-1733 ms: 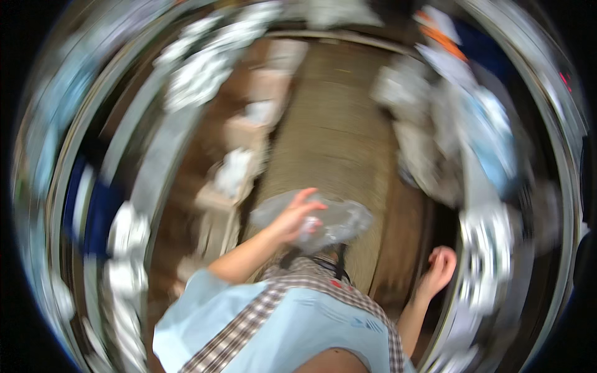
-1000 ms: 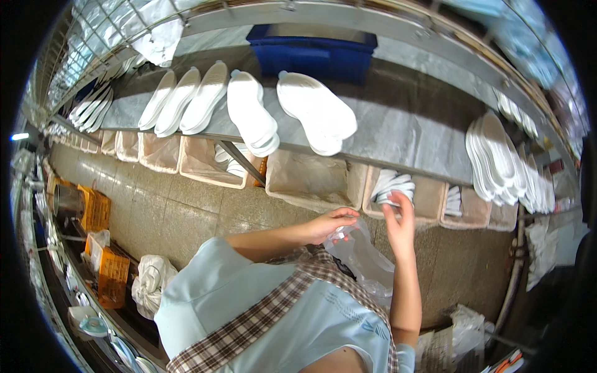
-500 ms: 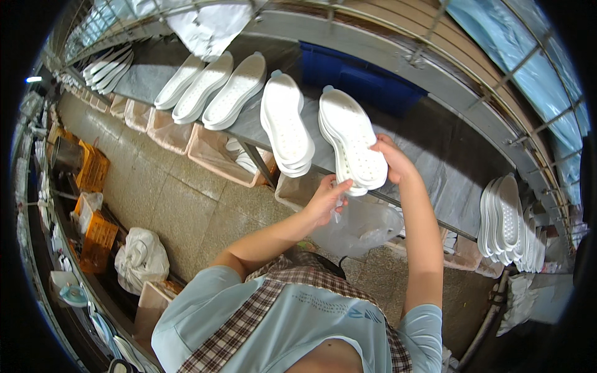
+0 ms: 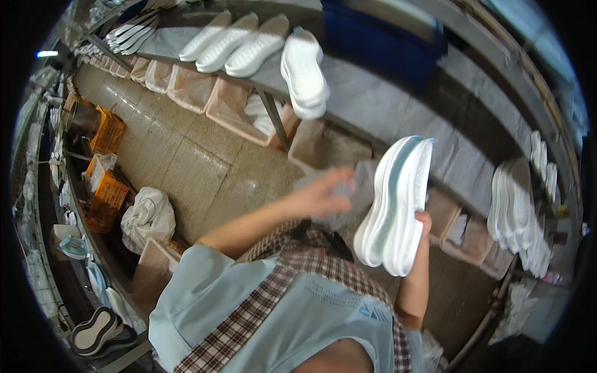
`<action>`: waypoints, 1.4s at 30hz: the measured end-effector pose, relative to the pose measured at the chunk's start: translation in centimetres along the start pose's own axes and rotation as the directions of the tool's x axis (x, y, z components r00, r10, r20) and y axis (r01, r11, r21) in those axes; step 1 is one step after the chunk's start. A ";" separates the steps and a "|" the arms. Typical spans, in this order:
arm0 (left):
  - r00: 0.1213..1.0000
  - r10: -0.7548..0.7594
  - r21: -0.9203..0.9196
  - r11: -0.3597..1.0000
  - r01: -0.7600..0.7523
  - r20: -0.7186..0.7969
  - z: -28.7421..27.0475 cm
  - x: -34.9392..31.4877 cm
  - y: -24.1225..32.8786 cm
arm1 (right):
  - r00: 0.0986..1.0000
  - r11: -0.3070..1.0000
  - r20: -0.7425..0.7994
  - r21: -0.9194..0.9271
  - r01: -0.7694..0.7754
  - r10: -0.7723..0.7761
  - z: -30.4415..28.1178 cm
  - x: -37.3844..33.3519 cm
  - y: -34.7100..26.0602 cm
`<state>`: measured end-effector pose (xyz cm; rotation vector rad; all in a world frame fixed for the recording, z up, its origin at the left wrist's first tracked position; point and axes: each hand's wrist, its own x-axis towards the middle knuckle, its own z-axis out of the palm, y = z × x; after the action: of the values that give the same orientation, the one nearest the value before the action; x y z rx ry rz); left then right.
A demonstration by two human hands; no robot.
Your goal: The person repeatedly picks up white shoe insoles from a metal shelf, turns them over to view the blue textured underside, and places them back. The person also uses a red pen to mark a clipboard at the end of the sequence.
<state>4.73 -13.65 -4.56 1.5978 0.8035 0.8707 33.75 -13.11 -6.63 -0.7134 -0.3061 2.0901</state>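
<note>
My right hand grips a pair of white shoe soles, held on edge with the toes up, in front of my chest. My left hand is blurred just left of the pair and holds a thin clear plastic bag against it. On the grey shelf behind, another white sole pair lies near the shelf edge, with three more white soles further left.
Pinkish open bins sit under the shelf. More white soles are stacked at the right. Orange crates and a white sack stand on the tiled floor at the left. A blue bin is behind the shelf.
My right hand has lifted one sole pair off the shelf and brought it down toward my chest. My left hand moved up beside it with the bag. The view has swung left.
</note>
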 end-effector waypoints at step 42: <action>0.986 0.061 0.340 0.940 -0.006 -0.152 -6.9 -9.8 8.3 | 0.714 0.076 0.688 -0.711 0.699 -0.126 7.5 1.7 9.3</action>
<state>-5.67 -20.20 3.34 1.8621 1.0902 0.9315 22.27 -16.78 -5.50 -0.6093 -2.0415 1.1553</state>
